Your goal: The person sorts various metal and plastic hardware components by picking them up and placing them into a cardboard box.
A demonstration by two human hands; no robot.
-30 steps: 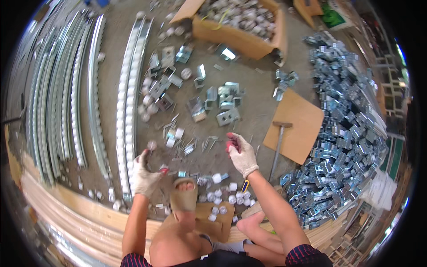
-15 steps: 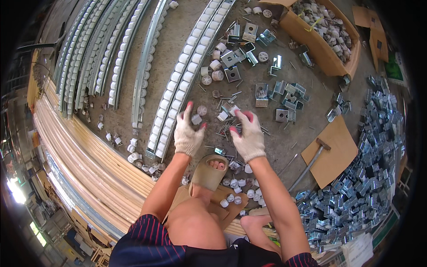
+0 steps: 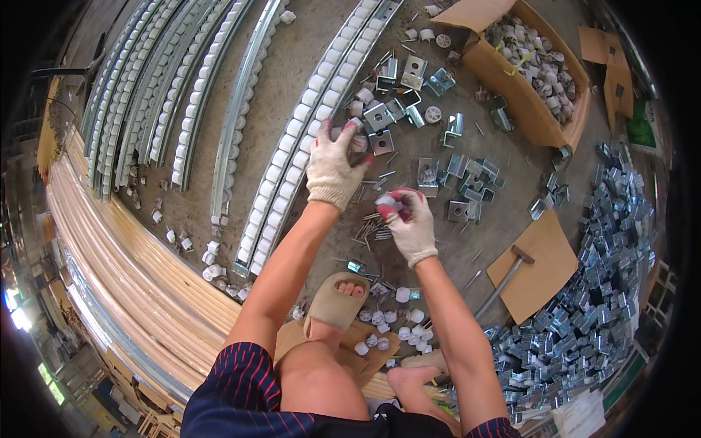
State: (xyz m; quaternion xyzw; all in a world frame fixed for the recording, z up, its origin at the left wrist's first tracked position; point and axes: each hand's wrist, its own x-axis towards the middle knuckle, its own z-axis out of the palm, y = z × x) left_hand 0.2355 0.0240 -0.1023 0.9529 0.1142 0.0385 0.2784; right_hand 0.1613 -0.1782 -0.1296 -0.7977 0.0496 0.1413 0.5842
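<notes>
Both my hands wear white knitted gloves with pink fingertips. My left hand [image 3: 336, 164] reaches over small white rollers [image 3: 358, 141] beside a long metal track [image 3: 292, 153] lined with white rollers. Its fingers are spread around them; whether they touch one is hard to see. Lower and to the right, my right hand [image 3: 409, 225] pinches a white roller [image 3: 387, 201] between thumb and fingers. Under and around it lie loose metal pins [image 3: 372, 232]. Bent metal brackets [image 3: 381, 141] are scattered just beyond the hands.
More roller tracks [image 3: 191, 109] lie at the far left, beside long wrapped lengths [image 3: 139, 255]. A cardboard box [image 3: 511, 91] of rollers stands far right. A hammer [image 3: 504, 281] rests on a cardboard sheet [image 3: 544, 274], by a large bracket heap [image 3: 584, 314]. Rollers [image 3: 376, 317] surround my sandalled foot [image 3: 337, 299].
My left hand has moved forward and right, over the rollers by the brackets. The right hand, open before, has closed on a white roller. The view has shifted slightly.
</notes>
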